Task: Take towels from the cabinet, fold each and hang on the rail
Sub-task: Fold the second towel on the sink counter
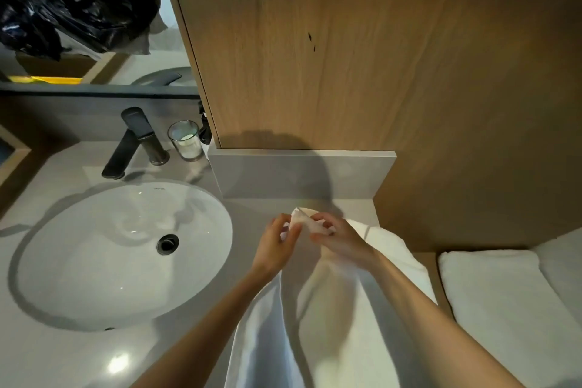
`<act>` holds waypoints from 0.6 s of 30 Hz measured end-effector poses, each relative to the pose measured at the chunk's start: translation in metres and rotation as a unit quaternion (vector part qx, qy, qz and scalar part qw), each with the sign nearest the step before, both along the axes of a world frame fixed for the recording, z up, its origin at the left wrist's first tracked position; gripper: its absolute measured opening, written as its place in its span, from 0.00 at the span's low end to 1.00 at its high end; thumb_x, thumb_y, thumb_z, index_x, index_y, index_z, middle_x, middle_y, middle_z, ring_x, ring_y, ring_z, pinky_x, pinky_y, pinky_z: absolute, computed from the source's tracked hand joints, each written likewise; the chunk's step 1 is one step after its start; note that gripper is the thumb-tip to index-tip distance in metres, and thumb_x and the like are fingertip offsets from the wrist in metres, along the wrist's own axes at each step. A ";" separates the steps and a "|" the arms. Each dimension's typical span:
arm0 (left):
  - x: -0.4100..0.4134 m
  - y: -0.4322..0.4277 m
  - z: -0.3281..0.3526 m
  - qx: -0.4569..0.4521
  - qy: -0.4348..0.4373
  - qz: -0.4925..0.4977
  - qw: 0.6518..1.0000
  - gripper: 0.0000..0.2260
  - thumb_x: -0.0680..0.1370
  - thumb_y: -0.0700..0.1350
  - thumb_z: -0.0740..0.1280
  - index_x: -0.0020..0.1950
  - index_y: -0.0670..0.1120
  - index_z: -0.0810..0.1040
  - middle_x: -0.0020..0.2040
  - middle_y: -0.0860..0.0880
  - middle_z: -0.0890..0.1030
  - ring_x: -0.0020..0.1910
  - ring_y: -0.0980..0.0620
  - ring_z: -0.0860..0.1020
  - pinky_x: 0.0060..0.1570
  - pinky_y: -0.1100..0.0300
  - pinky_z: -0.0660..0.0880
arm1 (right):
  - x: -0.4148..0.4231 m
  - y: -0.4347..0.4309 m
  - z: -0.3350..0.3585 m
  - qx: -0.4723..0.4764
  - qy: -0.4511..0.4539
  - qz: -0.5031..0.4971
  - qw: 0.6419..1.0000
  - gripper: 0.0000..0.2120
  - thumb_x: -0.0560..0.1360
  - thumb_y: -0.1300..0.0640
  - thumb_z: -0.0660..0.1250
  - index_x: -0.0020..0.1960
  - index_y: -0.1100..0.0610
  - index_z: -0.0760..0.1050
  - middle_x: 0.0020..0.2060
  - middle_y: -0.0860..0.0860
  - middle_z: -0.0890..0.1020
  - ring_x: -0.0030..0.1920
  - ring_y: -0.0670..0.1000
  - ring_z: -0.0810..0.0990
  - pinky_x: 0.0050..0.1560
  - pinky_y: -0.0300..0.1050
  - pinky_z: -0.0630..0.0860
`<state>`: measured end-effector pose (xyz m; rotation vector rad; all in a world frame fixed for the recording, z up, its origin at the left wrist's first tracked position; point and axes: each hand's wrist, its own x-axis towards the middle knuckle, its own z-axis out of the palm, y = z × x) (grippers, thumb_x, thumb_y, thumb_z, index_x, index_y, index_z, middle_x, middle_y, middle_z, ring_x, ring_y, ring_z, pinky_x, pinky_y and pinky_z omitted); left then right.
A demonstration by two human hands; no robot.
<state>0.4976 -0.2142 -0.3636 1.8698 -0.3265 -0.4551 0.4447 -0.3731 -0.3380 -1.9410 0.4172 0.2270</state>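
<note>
The task is in its early part. One white towel point(330, 324) is out of the cabinet and in work. It hangs from the hands, near the centre of the picture, down to the 6 o'clock edge, in front of the grey counter point(78, 356). I judge that the person is bringing two corners together for the first fold, so no fold is complete yet.

The left hand point(274, 242) and the right hand point(341, 241) meet just below the centre. The fingers of both are curled and clamped on the top corner of this towel, with the fingertips of the two hands almost touching each other.

What is left: to finish the fold, to hang the towel, and then to do the same with the others. No rail is visible, so I cannot tell if any towel hangs there already.

The count:
- One towel is in the hands.
- Two more wait at 4 o'clock: a folded towel point(491, 293) and, at 3 o'clock, a second folded towel point(563, 261), cut by the edge. They seem to lie in the open lower part of the wooden cabinet point(346, 41).
- At 9 o'clock there is one basin point(63, 277), and beyond it one dark tap point(132, 142) and one glass point(185, 140).
</note>
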 end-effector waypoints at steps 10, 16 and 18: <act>-0.001 0.017 -0.002 0.004 0.034 0.073 0.997 0.08 0.78 0.42 0.66 0.53 0.45 0.84 0.48 0.52 0.85 0.45 0.61 0.81 0.44 0.73 0.72 | 0.004 -0.001 -0.011 0.150 0.016 -0.013 0.988 0.05 0.77 0.54 0.69 0.46 0.55 0.78 0.40 0.52 0.79 0.43 0.50 0.77 0.48 0.44 0.71; 0.003 0.011 0.011 -0.063 0.044 0.126 0.989 0.04 0.73 0.39 0.73 0.45 0.46 0.81 0.39 0.51 0.84 0.37 0.59 0.81 0.39 0.69 0.76 | 0.002 0.004 -0.011 0.166 -0.018 -0.013 0.986 0.03 0.78 0.60 0.67 0.45 0.58 0.77 0.36 0.47 0.78 0.35 0.39 0.76 0.38 0.31 0.71; 0.004 0.010 0.012 -0.070 0.056 0.129 0.988 0.07 0.72 0.39 0.73 0.48 0.46 0.78 0.38 0.49 0.84 0.37 0.56 0.81 0.39 0.66 0.77 | 0.001 0.006 -0.012 0.159 -0.029 -0.020 0.987 0.03 0.78 0.61 0.67 0.45 0.58 0.77 0.37 0.49 0.77 0.36 0.41 0.75 0.38 0.32 0.70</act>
